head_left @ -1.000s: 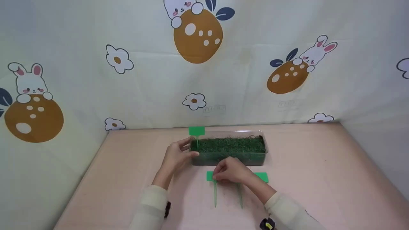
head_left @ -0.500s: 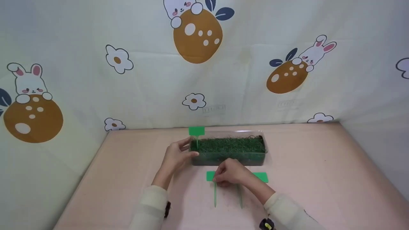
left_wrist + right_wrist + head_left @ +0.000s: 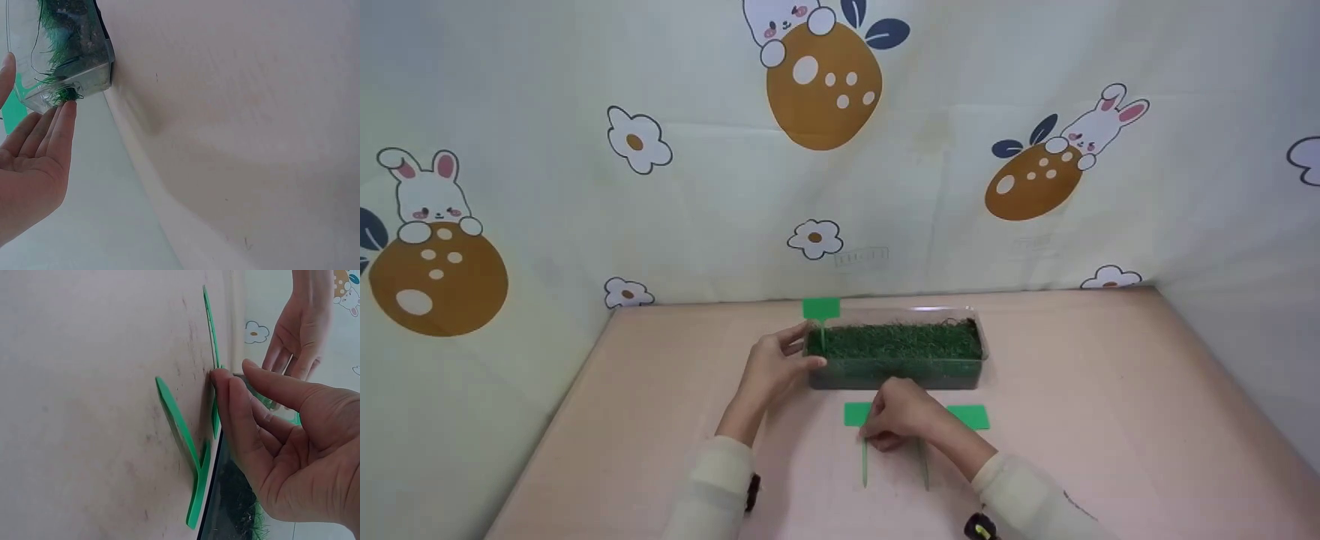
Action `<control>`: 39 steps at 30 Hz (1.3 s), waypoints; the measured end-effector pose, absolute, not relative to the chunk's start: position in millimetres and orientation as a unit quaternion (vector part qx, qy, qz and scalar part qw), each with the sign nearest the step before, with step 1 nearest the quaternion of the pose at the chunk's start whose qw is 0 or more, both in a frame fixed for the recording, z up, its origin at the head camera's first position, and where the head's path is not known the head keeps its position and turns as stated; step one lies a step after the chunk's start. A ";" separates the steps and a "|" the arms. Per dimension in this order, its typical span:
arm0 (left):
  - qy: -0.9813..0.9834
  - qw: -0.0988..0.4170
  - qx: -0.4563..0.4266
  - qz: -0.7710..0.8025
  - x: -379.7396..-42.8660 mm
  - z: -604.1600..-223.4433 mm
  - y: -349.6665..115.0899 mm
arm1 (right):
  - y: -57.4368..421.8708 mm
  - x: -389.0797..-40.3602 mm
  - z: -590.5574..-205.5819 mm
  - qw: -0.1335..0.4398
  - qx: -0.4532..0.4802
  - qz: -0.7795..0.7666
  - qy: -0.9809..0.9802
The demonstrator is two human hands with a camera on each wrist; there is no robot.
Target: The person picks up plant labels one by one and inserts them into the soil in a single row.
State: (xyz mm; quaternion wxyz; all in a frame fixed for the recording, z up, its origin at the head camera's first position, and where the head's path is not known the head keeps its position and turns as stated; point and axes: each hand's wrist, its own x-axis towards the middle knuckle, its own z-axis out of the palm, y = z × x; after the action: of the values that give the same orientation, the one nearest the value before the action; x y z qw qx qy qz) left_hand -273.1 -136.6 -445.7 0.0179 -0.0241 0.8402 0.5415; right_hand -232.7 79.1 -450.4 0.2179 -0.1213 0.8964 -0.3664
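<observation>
1. Right hand (image 3: 904, 411): one, narrow. The fingertips are resting at a stem, the thumb showing just apart in the wrist view; whether they are gripping, I cannot tell.
2. First lying tag (image 3: 855, 415): green, flat-headed. It is lying on the surface (image 3: 1072, 412) beneath the right fingertips, its pointed stem aiming back toward the person.
3. Second lying tag (image 3: 969, 417): green, similar. It is lying just right of the first, partly under the right hand and wrist, with its head showing beyond the wrist.
4. Left hand (image 3: 771, 366): one, spread fairly wide. Its straight fingers are touching the end of the box, and its thumb is lying along the front corner.
5. Clear box (image 3: 896, 373): one, holding green grass (image 3: 900, 341). It is sitting ahead of the right hand and against the left fingertips.
6. Standing tag (image 3: 821, 308): green, upright. It is rising from the grass just beside the left fingers.
7. Step in hand, by judgement: the right hand is apparently taking up the first lying tag — the left is seemingly steadying the box.
8. Next move, by judgement: it is calling for thumb and fingertips to meet firmly on the stem, then a clean lift — without dragging the second lying tag.
</observation>
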 end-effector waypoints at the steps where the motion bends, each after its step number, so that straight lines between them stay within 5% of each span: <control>1: 0.842 0.018 -0.023 0.539 -273.0 -445.3 -136.6 | 78.4 -232.3 -450.6 0.219 -0.119 -0.364 0.897; 39: 0.845 0.016 -0.020 0.534 -273.5 -444.8 -137.7 | 51.1 -219.8 -448.4 0.125 -0.155 -0.176 0.964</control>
State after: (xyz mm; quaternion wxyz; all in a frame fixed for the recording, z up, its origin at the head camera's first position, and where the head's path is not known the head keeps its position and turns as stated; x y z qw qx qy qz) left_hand -273.5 -137.7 -444.8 0.0162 -0.0197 0.8450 0.5341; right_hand -219.8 51.1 -448.4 0.1254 -0.1547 0.9641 -0.1756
